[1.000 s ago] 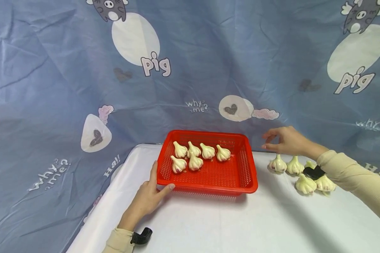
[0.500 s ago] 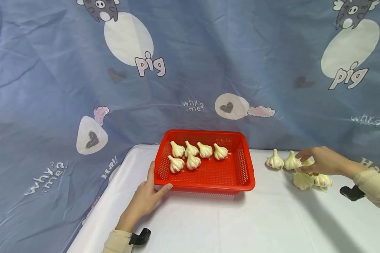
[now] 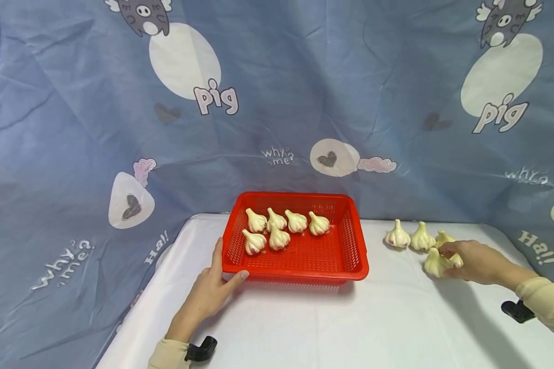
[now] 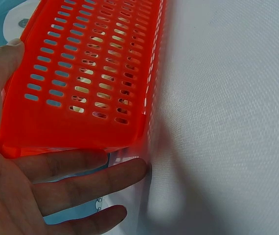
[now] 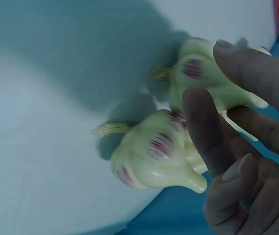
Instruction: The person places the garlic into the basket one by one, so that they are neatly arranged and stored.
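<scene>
uneven contact could tip the front-left garlic bulb (image 3: 435, 264) into the neighbouring bulbs (image 3: 422, 239) near the far right corner of the table (image 3: 295, 328). it sits between thumb and fingers of the right hand (image 3: 480, 262); whether they clamp, i cannot tell. the left hand (image 3: 211, 290), fingers apart, touches the red basket (image 3: 295, 273).

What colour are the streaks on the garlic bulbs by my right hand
Purple, on the pale yellowish garlic bulbs; clearest in the right wrist view.

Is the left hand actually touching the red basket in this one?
Touching. The left wrist view shows the left hand right against the red basket, with the thumb over its edge and a finger along the near corner.
</scene>
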The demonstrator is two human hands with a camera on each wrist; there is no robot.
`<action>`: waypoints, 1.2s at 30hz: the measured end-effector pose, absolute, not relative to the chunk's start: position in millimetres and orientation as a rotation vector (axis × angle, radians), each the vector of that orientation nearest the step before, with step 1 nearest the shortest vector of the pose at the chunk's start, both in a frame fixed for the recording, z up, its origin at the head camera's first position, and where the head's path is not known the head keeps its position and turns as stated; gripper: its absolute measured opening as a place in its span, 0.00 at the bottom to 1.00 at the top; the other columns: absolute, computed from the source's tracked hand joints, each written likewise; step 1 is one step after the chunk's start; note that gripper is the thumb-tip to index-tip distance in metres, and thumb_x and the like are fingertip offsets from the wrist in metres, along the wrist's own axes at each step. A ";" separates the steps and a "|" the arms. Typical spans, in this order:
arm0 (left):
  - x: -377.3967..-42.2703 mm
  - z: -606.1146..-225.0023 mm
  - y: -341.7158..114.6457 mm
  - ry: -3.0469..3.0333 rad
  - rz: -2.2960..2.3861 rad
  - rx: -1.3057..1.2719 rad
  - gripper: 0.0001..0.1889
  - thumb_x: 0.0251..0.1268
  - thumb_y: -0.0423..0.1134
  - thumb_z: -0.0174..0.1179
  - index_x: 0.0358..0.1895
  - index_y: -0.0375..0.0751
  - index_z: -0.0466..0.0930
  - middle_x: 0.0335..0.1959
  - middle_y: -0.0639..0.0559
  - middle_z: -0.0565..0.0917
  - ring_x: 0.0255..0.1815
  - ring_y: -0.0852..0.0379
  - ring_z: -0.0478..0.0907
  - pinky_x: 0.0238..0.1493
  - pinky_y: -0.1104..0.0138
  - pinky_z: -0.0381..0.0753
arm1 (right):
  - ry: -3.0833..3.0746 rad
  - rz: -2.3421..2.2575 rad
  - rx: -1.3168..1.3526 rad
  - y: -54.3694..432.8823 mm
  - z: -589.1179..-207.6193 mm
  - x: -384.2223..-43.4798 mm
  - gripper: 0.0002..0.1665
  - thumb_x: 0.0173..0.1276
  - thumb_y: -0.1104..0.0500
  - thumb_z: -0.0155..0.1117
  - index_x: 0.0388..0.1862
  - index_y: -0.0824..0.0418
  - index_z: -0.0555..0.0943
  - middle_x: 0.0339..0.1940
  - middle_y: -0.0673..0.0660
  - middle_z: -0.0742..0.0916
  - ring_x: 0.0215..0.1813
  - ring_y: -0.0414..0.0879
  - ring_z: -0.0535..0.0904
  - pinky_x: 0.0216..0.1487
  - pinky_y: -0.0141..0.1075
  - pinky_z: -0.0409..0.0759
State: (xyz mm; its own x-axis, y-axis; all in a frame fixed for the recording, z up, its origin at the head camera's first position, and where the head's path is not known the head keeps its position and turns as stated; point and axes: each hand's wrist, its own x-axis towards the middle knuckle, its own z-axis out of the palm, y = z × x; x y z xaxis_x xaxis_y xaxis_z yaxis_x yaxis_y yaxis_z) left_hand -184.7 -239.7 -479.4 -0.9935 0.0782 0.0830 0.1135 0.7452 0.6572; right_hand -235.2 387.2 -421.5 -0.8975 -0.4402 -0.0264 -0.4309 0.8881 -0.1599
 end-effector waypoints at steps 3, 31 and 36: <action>-184.5 -478.5 -239.9 -2.887 -1.087 -0.160 0.60 0.69 0.67 0.66 0.89 0.50 0.34 0.26 0.54 0.85 0.30 0.62 0.82 0.51 0.51 0.82 | 3.025 -0.231 -0.701 388.0 -427.2 -233.6 0.27 0.52 0.49 0.87 0.47 0.60 0.87 0.42 0.53 0.92 0.42 0.55 0.88 0.40 0.51 0.84; -183.4 -477.7 -240.7 -2.880 -1.101 -0.180 0.59 0.70 0.66 0.65 0.88 0.46 0.35 0.28 0.51 0.87 0.30 0.63 0.83 0.48 0.51 0.83 | 3.131 -0.286 -0.658 389.0 -460.7 -216.7 0.36 0.59 0.52 0.84 0.59 0.56 0.73 0.45 0.64 0.90 0.36 0.59 0.88 0.26 0.51 0.80; -184.0 -477.2 -240.8 -2.881 -1.092 -0.177 0.59 0.70 0.66 0.65 0.88 0.45 0.35 0.28 0.51 0.87 0.31 0.61 0.83 0.52 0.48 0.83 | 3.168 -0.263 -0.701 388.3 -464.3 -215.8 0.35 0.59 0.54 0.84 0.59 0.56 0.73 0.46 0.64 0.90 0.36 0.59 0.88 0.24 0.50 0.79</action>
State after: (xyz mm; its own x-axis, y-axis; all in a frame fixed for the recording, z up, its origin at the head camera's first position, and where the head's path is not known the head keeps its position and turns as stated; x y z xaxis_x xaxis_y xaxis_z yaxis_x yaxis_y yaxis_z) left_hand -184.0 -240.8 -477.2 -0.9919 0.0875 0.0923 0.1267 0.7433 0.6568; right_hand -215.8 388.3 -464.3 -0.9010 -0.4087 0.1451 -0.4271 0.8945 -0.1323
